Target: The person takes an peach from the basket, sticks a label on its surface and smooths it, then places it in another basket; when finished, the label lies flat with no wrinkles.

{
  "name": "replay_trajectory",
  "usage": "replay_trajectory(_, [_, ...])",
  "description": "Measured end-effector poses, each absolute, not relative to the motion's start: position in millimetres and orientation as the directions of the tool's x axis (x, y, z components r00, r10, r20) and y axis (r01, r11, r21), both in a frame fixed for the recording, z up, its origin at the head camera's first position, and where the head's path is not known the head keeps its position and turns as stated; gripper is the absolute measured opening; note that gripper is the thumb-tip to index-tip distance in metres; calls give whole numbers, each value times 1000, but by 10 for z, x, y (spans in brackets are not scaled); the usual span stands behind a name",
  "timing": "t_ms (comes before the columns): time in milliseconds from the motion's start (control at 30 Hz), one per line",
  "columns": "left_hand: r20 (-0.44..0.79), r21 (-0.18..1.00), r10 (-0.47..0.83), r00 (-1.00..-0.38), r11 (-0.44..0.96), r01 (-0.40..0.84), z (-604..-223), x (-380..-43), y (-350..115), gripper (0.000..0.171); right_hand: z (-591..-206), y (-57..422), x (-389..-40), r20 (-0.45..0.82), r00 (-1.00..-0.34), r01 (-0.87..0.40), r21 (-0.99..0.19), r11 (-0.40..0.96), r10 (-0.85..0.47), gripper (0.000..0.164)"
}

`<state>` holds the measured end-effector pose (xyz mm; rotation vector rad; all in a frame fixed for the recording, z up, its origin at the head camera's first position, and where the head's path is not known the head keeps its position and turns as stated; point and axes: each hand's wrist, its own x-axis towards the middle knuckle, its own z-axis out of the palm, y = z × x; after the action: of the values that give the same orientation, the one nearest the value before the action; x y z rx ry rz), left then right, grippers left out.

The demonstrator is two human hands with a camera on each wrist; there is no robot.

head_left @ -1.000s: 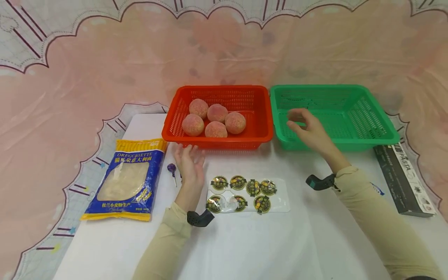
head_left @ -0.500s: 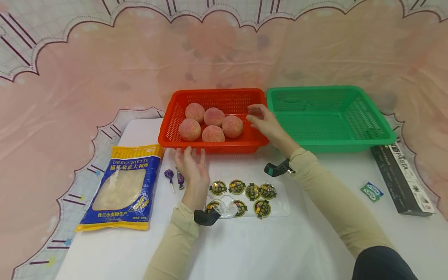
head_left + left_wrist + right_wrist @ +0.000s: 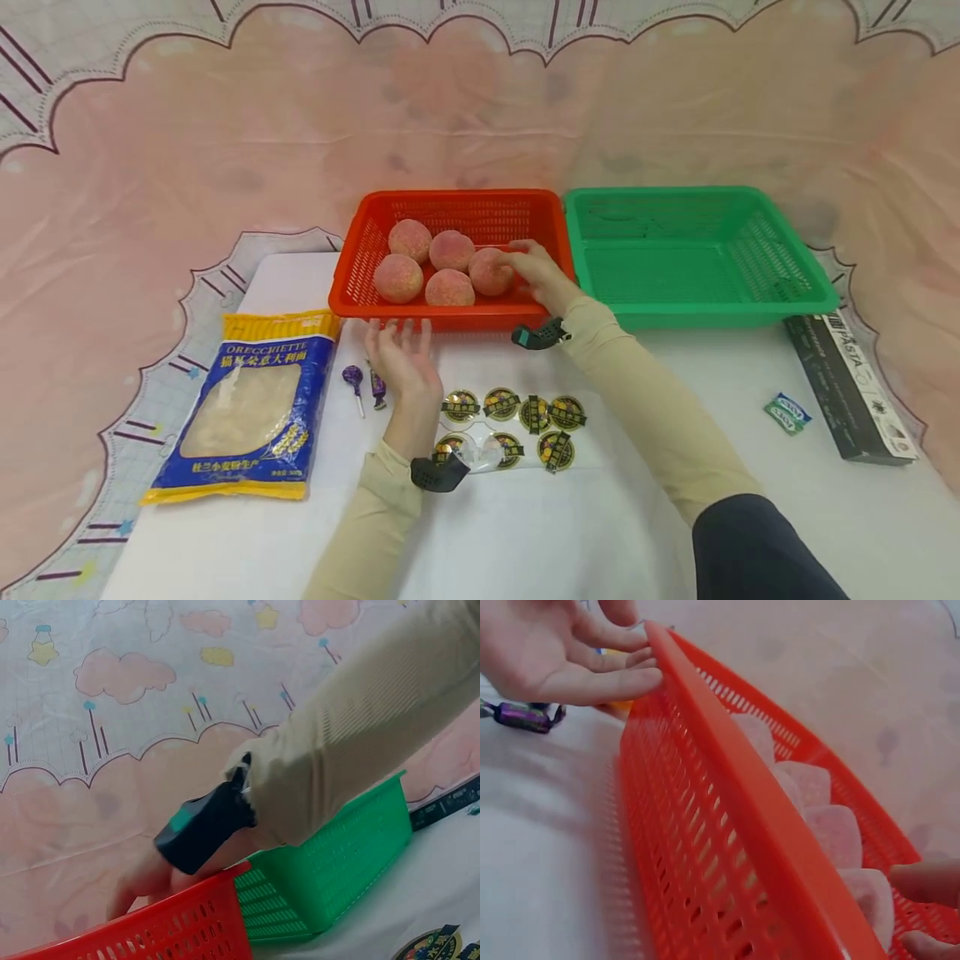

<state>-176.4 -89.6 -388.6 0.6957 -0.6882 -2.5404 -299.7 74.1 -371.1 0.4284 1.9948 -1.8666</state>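
Note:
Several round pink peaches lie in the left part of a red plastic basket. My right hand reaches over the basket's right end, its bent fingers beside the rightmost peach. In the right wrist view, the fingertips come right up to that peach; whether they touch it, I cannot tell. My left hand is palm up at the front of the basket, fingers spread and loosely extended. Its fingertips lie against the rim in the right wrist view. It holds nothing.
A green basket adjoins the red one on the right. A blue-and-yellow pasta bag, a lollipop and a wrapped candy lie left. Round stickers lie in front; a green packet and black pasta box lie right.
My right hand has moved left from over the green basket into the red one, up to the rightmost peach. My left hand has stayed at the red basket's front.

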Motion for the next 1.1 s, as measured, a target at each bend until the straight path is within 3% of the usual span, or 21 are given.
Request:
replay_trajectory(133, [-356,555,-507,-785,-791,259,-3907,-1745,-867,34,-3764,697,-3013,-505,-860,500,-863,78,-71,61])
replay_trajectory(400, [-318,606,-517,-795,-755,249,-3943,-1730,-823,34,-3792,714,-3014,-464,-875,461,-886,51,-138,39])
replay_trajectory(733, [-280,639,-537,-795,-722,263,-3960,-1750,-836,35,-3757,727,-2965,-445,-895,443,-895,51,-27,60])
replay_trajectory(1100, [-244,671,-561,-791,-686,280,-3980,-1796,-854,43,-3548,847,-2731,-321,-942,321,-947,12,-99,53])
